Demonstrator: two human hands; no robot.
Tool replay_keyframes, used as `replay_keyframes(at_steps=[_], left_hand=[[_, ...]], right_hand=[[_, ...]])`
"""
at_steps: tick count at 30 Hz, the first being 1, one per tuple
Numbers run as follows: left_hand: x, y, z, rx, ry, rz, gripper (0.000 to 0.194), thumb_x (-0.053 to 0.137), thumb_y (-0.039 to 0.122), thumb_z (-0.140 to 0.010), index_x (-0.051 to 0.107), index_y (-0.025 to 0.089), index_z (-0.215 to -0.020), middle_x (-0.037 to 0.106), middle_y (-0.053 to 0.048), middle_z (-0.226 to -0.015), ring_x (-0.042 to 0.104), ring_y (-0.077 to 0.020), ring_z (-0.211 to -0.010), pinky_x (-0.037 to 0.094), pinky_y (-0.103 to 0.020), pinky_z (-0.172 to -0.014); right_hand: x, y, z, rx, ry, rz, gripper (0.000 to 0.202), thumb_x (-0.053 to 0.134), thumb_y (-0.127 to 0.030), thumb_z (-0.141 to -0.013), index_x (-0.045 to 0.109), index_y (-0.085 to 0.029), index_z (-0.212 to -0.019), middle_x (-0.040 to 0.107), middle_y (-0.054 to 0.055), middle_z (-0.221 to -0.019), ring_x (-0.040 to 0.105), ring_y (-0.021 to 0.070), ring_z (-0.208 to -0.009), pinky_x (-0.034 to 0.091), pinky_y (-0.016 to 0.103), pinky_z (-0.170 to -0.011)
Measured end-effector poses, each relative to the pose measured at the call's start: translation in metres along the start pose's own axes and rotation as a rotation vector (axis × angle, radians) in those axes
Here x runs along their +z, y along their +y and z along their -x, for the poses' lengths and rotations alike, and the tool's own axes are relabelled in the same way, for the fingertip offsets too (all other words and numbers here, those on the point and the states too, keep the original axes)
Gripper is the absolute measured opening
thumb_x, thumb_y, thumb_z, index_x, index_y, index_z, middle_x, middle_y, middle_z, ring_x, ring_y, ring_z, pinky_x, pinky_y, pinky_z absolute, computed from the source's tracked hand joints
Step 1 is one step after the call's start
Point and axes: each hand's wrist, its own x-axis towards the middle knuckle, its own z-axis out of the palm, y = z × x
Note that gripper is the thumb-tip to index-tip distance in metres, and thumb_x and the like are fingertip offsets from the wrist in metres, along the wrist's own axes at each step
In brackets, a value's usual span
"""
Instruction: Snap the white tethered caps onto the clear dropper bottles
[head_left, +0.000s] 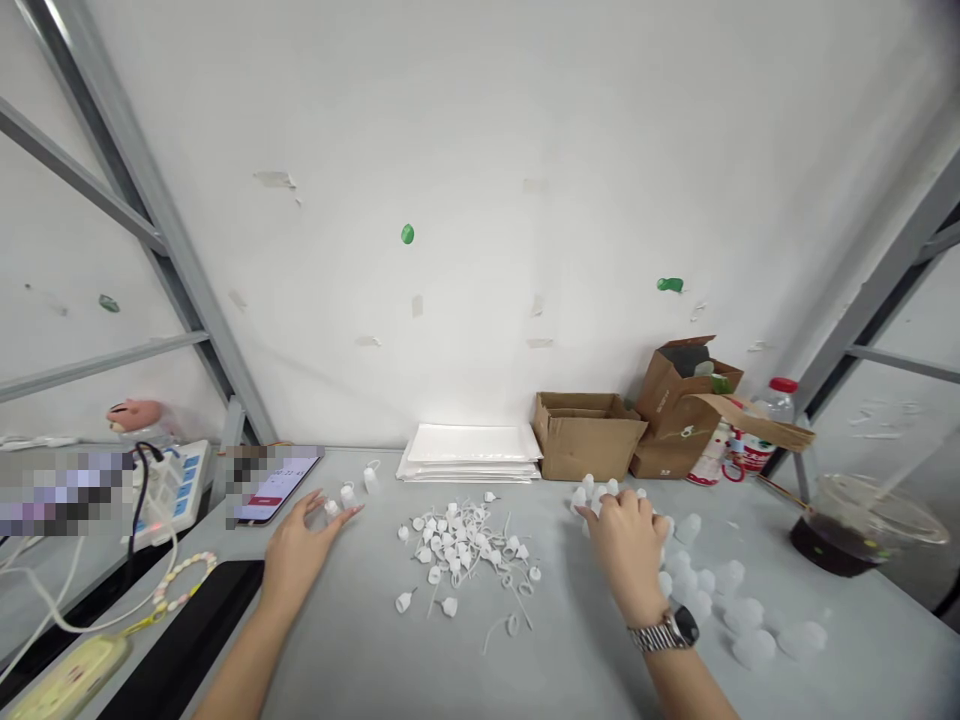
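My left hand [301, 545] is at the left of the table, thumb and fingers apart around a small white capped bottle [331, 509]. Just beyond stand two more capped bottles [371, 480], one with a thin loop on top. My right hand [628, 540], with a metal-band watch [664, 633] on the wrist, reaches into loose translucent plastic bottles [742, 614]. Its fingers curl down over one bottle; the fingertips are partly hidden. Between the hands lies a heap of small white caps [454, 540] with thin straps.
Behind the caps are a stack of white sheets [471, 450] and an open cardboard box [589, 440]. A cup of dark drink [847, 530] stands far right. At left are a phone [281, 485], a power strip [180, 490], cables and a black pad [187, 640].
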Motion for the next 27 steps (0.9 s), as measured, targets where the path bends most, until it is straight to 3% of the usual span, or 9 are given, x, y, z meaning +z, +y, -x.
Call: replay_keyframes(at_steps=[4,6,8,11,13,16,20,23,27], left_hand=[[-0.01,0.017,0.011,0.18,0.377,0.013,0.052,0.051,0.051,-0.075,0.053,0.015,-0.112,0.058,-0.014,-0.11,0.051,-0.0305,-0.106,0.036,-0.045,-0.096],[-0.013,0.03,0.017,0.233,0.447,0.046,0.041,0.048,0.043,-0.079,0.054,0.016,-0.109,0.059,-0.012,-0.104,0.053,-0.026,-0.101,0.037,-0.04,-0.095],[-0.01,0.048,0.024,0.289,0.264,0.113,0.032,0.045,0.039,-0.081,0.056,0.017,-0.102,0.061,-0.008,-0.089,0.056,-0.0218,-0.088,0.043,-0.034,-0.085],[0.006,0.078,0.035,0.387,-0.359,0.187,0.025,0.048,0.037,-0.081,0.059,0.021,-0.097,0.062,-0.003,-0.08,0.058,-0.0183,-0.074,0.047,-0.028,-0.07],[0.023,0.096,0.042,0.548,-0.609,0.192,0.029,0.053,0.031,-0.078,0.057,0.025,-0.107,0.06,-0.003,-0.093,0.057,-0.0185,-0.085,0.046,-0.029,-0.078],[0.047,0.11,0.051,0.665,-0.664,0.211,0.032,0.055,0.022,-0.077,0.059,0.027,-0.108,0.057,-0.005,-0.102,0.053,-0.0206,-0.098,0.042,-0.032,-0.086],[0.067,0.109,0.057,0.611,-0.668,0.339,0.015,0.059,0.019,-0.074,0.068,0.025,-0.084,0.061,-0.005,-0.097,0.053,-0.0219,-0.098,0.041,-0.035,-0.087],[0.07,0.106,0.062,0.545,-0.633,0.4,0.008,0.059,0.021,-0.073,0.066,0.023,-0.07,0.065,-0.004,-0.09,0.055,-0.0223,-0.094,0.04,-0.036,-0.086],[0.066,0.105,0.066,0.378,-0.573,0.496,0.012,0.052,0.026,-0.078,0.061,0.023,-0.073,0.068,-0.003,-0.083,0.061,-0.0205,-0.085,0.044,-0.034,-0.08]], right_hand=[[0.003,0.006,0.0,-0.076,-0.084,-0.001,0.024,0.053,-0.026,-0.083,0.067,-0.015,-0.067,0.063,0.013,-0.078,0.051,0.0292,-0.079,0.025,0.036,-0.064],[0.006,0.006,0.0,-0.112,-0.091,-0.037,0.023,0.053,-0.023,-0.083,0.067,-0.016,-0.067,0.064,0.013,-0.078,0.051,0.0292,-0.078,0.025,0.036,-0.064],[0.009,0.003,0.0,-0.124,-0.077,-0.097,0.023,0.052,-0.022,-0.083,0.067,-0.016,-0.067,0.064,0.013,-0.077,0.052,0.029,-0.077,0.025,0.037,-0.064],[0.012,-0.005,0.001,-0.16,-0.065,-0.26,0.024,0.051,-0.024,-0.083,0.065,-0.018,-0.065,0.065,0.01,-0.076,0.053,0.0275,-0.078,0.027,0.036,-0.066],[0.013,-0.012,0.003,-0.204,-0.089,-0.398,0.024,0.049,-0.024,-0.084,0.065,-0.019,-0.067,0.065,0.008,-0.075,0.055,0.0248,-0.077,0.029,0.036,-0.068],[0.016,-0.02,0.005,-0.221,-0.169,-0.548,0.021,0.046,-0.023,-0.085,0.063,-0.017,-0.073,0.063,0.007,-0.078,0.057,0.0208,-0.072,0.033,0.034,-0.069],[0.02,-0.026,0.007,-0.173,-0.262,-0.601,0.018,0.047,-0.022,-0.084,0.06,-0.015,-0.074,0.06,0.01,-0.082,0.057,0.0187,-0.066,0.04,0.03,-0.064],[0.023,-0.029,0.01,-0.168,-0.287,-0.585,0.012,0.049,-0.018,-0.08,0.059,-0.014,-0.076,0.061,0.011,-0.081,0.057,0.0192,-0.063,0.041,0.03,-0.062],[0.02,-0.034,0.015,-0.143,-0.229,-0.667,0.008,0.05,-0.021,-0.078,0.056,-0.016,-0.079,0.061,0.01,-0.079,0.058,0.0211,-0.065,0.042,0.032,-0.063]])
